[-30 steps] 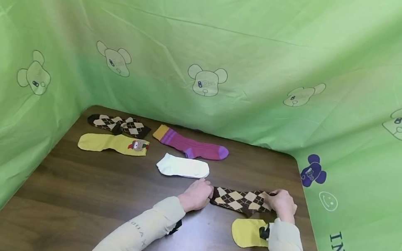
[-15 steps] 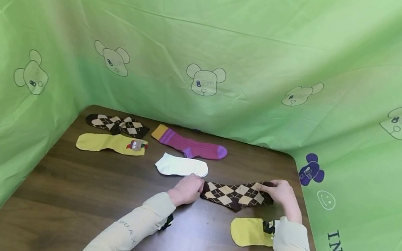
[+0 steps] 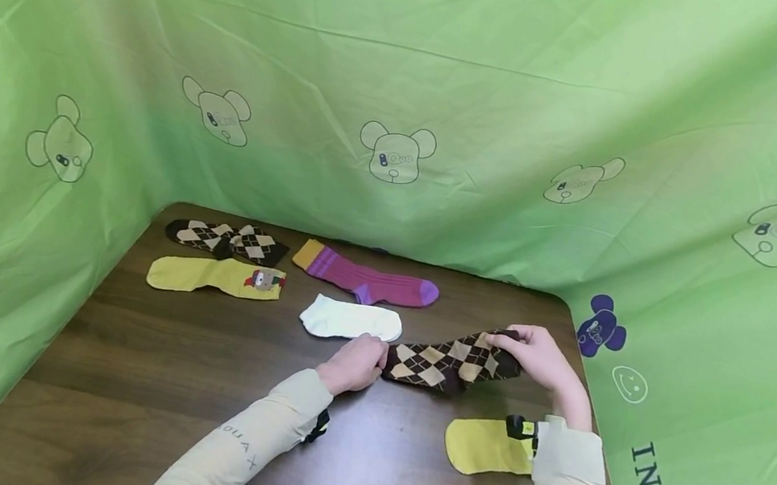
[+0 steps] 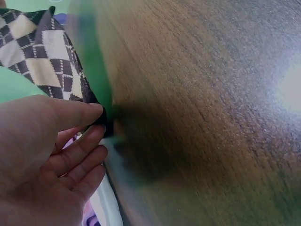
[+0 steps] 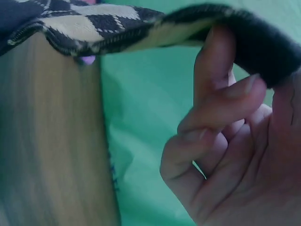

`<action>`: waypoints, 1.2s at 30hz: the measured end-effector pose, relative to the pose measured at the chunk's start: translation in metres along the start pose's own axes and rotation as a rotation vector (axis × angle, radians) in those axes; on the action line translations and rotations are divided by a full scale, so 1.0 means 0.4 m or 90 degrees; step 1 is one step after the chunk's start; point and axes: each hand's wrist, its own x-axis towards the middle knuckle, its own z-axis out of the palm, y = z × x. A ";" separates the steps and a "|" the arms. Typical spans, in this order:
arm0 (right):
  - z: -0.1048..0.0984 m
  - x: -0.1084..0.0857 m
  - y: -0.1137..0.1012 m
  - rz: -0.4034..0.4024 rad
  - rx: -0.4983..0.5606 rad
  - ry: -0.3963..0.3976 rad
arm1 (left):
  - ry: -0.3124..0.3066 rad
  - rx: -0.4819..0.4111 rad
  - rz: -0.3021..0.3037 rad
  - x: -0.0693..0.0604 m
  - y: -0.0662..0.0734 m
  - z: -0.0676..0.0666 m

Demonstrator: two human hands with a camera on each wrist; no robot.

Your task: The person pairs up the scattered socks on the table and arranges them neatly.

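A brown and tan argyle sock (image 3: 428, 363) stretches between my two hands in the head view. My left hand (image 3: 354, 363) pinches its dark left end close to the tabletop; in the left wrist view, the thumb and forefinger of that hand (image 4: 56, 146) meet on the dark edge. At the other end, my right hand (image 3: 540, 360) holds the sock raised off the table. In the right wrist view, the sock (image 5: 127, 28) passes over the forefinger of that hand (image 5: 235, 136). A white sock (image 3: 352, 321) lies just beyond my left hand.
A yellow sock (image 3: 483, 447) lies near my right forearm, partly covered by the sleeve. Farther back on the wooden table (image 3: 147, 375) are a purple sock (image 3: 373, 279), another yellow sock (image 3: 198, 274) and another argyle sock (image 3: 203, 236). Green cloth (image 3: 296, 166) surrounds the table.
Both hands have shifted left with the argyle sock. My right hand has moved farther away and upward, so the sock's right end now rises off the table.
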 end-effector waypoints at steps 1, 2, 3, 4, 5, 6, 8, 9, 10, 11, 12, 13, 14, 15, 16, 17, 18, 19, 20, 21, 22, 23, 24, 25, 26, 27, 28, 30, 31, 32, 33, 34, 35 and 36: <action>0.001 0.000 -0.005 0.001 0.017 -0.008 | -0.002 -0.001 -0.003 0.000 -0.001 0.001; 0.002 0.000 -0.009 -0.001 0.033 -0.017 | -0.005 -0.002 -0.006 0.000 -0.002 0.002; 0.003 -0.001 -0.015 -0.007 0.044 -0.024 | -0.008 -0.002 -0.009 0.000 -0.003 0.002; 0.005 -0.002 -0.020 -0.011 0.059 -0.031 | -0.010 -0.003 -0.010 0.000 -0.003 0.002; 0.007 -0.003 -0.025 -0.014 0.072 -0.035 | -0.013 -0.005 -0.012 0.000 -0.003 0.001; 0.010 -0.004 -0.030 -0.017 0.084 -0.039 | -0.017 -0.008 -0.015 -0.001 -0.002 0.000; 0.018 -0.004 -0.038 -0.026 0.095 -0.045 | -0.023 -0.019 -0.017 -0.001 0.002 -0.003; 0.023 -0.004 -0.042 -0.032 0.100 -0.050 | -0.025 -0.025 -0.013 -0.001 0.006 -0.004; 0.027 -0.002 -0.043 -0.037 0.103 -0.054 | -0.027 -0.031 -0.010 0.000 0.012 -0.006; 0.031 0.000 -0.044 -0.043 0.102 -0.056 | -0.029 -0.040 -0.006 0.002 0.019 -0.009; 0.035 0.002 -0.045 -0.049 0.102 -0.058 | -0.028 -0.045 0.000 0.004 0.028 -0.013; 0.039 0.004 -0.046 -0.054 0.102 -0.060 | -0.026 -0.051 0.009 0.006 0.038 -0.017; 0.043 0.007 -0.047 -0.062 0.104 -0.061 | -0.023 -0.055 0.019 0.009 0.048 -0.020; 0.046 0.009 -0.048 -0.066 0.110 -0.062 | -0.019 -0.056 0.026 0.013 0.060 -0.023; 0.050 0.011 -0.049 -0.072 0.112 -0.062 | -0.013 -0.062 0.032 0.016 0.071 -0.026; 0.053 0.013 -0.050 -0.077 0.114 -0.061 | -0.005 -0.067 0.037 0.019 0.082 -0.029; 0.056 0.015 -0.052 -0.081 0.118 -0.061 | 0.003 -0.071 0.039 0.022 0.093 -0.032; 0.060 0.017 -0.054 -0.086 0.122 -0.060 | 0.013 -0.078 0.040 0.025 0.103 -0.034; 0.063 0.018 -0.057 -0.089 0.129 -0.062 | 0.024 -0.086 0.040 0.028 0.112 -0.038; 0.065 0.020 -0.059 -0.092 0.134 -0.064 | 0.033 -0.094 0.040 0.030 0.121 -0.043; 0.067 0.020 -0.061 -0.097 0.141 -0.066 | 0.044 -0.103 0.041 0.032 0.130 -0.047; 0.068 0.021 -0.063 -0.101 0.148 -0.069 | 0.057 -0.110 0.042 0.033 0.139 -0.052; 0.070 0.022 -0.064 -0.103 0.156 -0.072 | 0.070 -0.118 0.043 0.034 0.147 -0.057; 0.071 0.022 -0.066 -0.106 0.164 -0.076 | 0.082 -0.127 0.046 0.036 0.156 -0.061; 0.071 0.022 -0.067 -0.108 0.170 -0.079 | 0.094 -0.133 0.048 0.037 0.164 -0.066; 0.072 0.022 -0.069 -0.109 0.175 -0.080 | 0.107 -0.139 0.050 0.038 0.171 -0.069; 0.073 0.023 -0.070 -0.111 0.177 -0.081 | 0.122 -0.144 0.053 0.038 0.177 -0.072; 0.075 0.023 -0.073 -0.109 0.178 -0.082 | 0.149 -0.146 0.060 0.040 0.186 -0.076; 0.076 0.023 -0.074 -0.109 0.178 -0.081 | 0.161 -0.144 0.066 0.040 0.188 -0.078; 0.077 0.023 -0.075 -0.107 0.176 -0.080 | 0.175 -0.139 0.072 0.041 0.190 -0.080; 0.078 0.023 -0.077 -0.106 0.176 -0.079 | 0.187 -0.134 0.079 0.042 0.190 -0.081; 0.079 0.023 -0.077 -0.107 0.175 -0.078 | 0.197 -0.127 0.086 0.043 0.191 -0.082; 0.080 0.023 -0.078 -0.107 0.174 -0.076 | 0.205 -0.119 0.091 0.043 0.190 -0.082; 0.080 0.023 -0.079 -0.108 0.173 -0.075 | 0.212 -0.114 0.096 0.043 0.190 -0.083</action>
